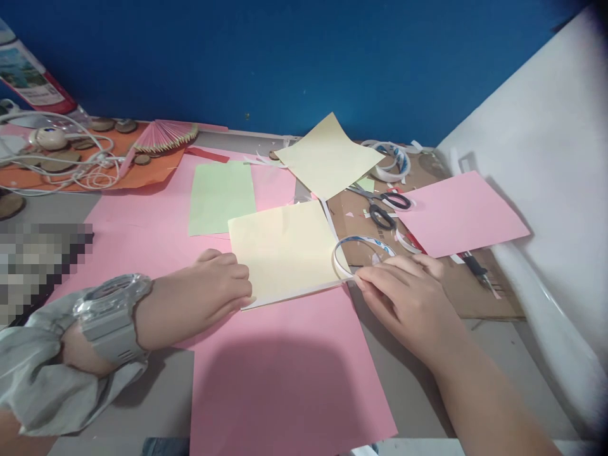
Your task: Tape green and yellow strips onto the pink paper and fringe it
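Observation:
A pale yellow sheet (pixel 285 247) lies on a large pink sheet (pixel 285 367). My left hand (pixel 209 291), fingers curled, presses down on the yellow sheet's near left corner; a grey watch sits on that wrist. My right hand (pixel 408 291) pinches a roll of white double-sided tape (pixel 361 250) at the sheet's right near corner. A white tape strip (pixel 299 292) runs along the sheet's near edge between both hands.
A second yellow sheet (pixel 327 155), a green sheet (pixel 221 196) and a smaller pink sheet (pixel 458 212) lie beyond. Black scissors (pixel 384 206) and more tape rolls (pixel 392 158) rest on cardboard (pixel 475 291). White cables (pixel 61 158), a pink paper fan (pixel 161 136); blue wall behind.

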A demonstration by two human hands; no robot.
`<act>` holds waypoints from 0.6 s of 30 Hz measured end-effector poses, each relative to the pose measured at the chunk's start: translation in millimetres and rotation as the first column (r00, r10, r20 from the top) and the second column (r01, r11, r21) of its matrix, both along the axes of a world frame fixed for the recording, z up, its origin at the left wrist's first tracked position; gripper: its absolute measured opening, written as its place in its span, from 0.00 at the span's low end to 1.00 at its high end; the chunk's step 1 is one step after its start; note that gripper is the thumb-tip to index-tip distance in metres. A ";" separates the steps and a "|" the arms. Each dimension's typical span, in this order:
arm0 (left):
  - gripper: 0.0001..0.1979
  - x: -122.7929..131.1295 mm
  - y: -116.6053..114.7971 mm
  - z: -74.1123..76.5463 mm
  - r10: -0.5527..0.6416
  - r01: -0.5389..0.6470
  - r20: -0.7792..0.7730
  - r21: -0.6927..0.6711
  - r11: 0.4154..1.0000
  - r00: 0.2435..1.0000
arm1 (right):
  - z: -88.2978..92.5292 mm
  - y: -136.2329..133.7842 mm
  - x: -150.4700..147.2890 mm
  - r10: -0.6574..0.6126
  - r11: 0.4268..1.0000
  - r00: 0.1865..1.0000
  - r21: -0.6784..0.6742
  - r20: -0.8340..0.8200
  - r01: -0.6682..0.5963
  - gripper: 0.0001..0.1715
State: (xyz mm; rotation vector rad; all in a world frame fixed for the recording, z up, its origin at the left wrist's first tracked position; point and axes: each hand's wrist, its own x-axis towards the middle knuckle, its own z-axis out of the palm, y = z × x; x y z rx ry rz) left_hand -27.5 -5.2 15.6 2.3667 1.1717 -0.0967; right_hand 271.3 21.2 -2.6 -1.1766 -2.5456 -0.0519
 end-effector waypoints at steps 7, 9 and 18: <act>0.16 2.0 -2.3 -1.7 -0.006 0.009 -0.056 0.044 0.999 0.998 | -1.2 -0.5 1.5 0.002 0.999 0.999 0.031 0.037 -0.004 0.09; 0.16 3.2 -2.9 -2.3 -0.007 0.011 -0.066 0.064 0.998 0.998 | -1.1 -0.4 1.7 0.006 0.999 0.999 0.041 0.043 -0.008 0.09; 0.15 7.0 -6.8 0.0 -0.009 0.024 -0.148 0.106 0.994 0.989 | 0.5 -0.7 -1.1 0.015 0.998 0.999 0.061 0.039 -0.017 0.10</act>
